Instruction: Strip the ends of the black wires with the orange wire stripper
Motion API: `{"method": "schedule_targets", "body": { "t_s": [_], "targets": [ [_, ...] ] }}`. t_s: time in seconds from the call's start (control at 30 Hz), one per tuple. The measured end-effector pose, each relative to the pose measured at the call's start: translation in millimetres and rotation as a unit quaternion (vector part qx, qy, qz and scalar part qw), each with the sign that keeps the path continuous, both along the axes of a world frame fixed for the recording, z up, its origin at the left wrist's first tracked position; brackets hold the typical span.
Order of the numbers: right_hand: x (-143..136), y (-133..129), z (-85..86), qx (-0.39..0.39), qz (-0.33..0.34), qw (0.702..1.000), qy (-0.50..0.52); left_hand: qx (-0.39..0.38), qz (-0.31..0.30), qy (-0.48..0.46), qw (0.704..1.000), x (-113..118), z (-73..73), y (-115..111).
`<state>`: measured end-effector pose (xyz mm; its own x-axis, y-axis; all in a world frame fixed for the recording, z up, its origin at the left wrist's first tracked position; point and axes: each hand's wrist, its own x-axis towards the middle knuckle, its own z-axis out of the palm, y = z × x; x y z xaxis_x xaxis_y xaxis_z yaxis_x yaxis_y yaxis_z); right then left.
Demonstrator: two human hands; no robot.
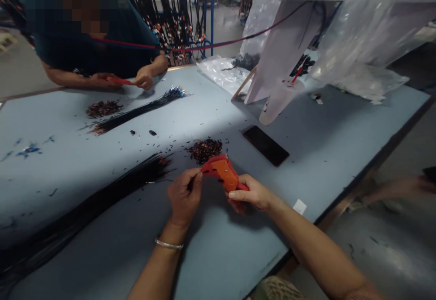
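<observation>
My right hand [254, 193] is wrapped round the handles of a red and orange wire stripper [225, 172], its jaw end pointing left. My left hand [185, 195], with a bracelet at the wrist, is closed in a pinch right at the jaws. A thin black wire runs toward it from the left, and its end is hidden by the fingers. Left of this hand lies a long bundle of black wires [102, 207] with coppery ends. Just behind the stripper is a pile of small dark and coppery scraps [205, 150].
A phone [265, 145] and a cup [281, 97] with a red straw stand to the right. Across the table, a co-worker's hands [143, 78] hold a red tool near another wire bundle [139, 111] and scrap pile [104, 108]. Plastic bags [361, 82] hang at right.
</observation>
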<state>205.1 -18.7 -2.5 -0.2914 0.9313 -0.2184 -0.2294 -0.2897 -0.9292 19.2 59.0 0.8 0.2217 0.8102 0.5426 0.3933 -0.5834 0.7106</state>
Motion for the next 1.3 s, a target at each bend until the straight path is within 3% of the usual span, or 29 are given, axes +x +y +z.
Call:
{"method": "schedule_targets", "body": {
  "t_s": [0.23,0.43,0.7,1.03,1.3],
  "targets": [
    [-5,0,-1.1,0.000,-0.007,1.000,-0.005,-0.043,0.012,0.000,0.999,0,-0.3,0],
    [-11,0,-4.0,-0.007,-0.062,0.998,0.003,-0.068,0.018,0.001,0.998,0,-2.2,1],
    [2,2,-3.5,-0.036,-0.111,0.983,0.143,-0.081,0.026,-0.012,0.996,2,0.3,3],
    [1,1,0.3,-0.008,-0.037,0.995,0.090,-0.087,0.009,-0.024,0.996,4,-1.1,1],
    [1,3,0.9,-0.011,-0.038,0.996,0.076,-0.092,0.031,-0.030,0.995,7,-0.1,1]
  ]
}}
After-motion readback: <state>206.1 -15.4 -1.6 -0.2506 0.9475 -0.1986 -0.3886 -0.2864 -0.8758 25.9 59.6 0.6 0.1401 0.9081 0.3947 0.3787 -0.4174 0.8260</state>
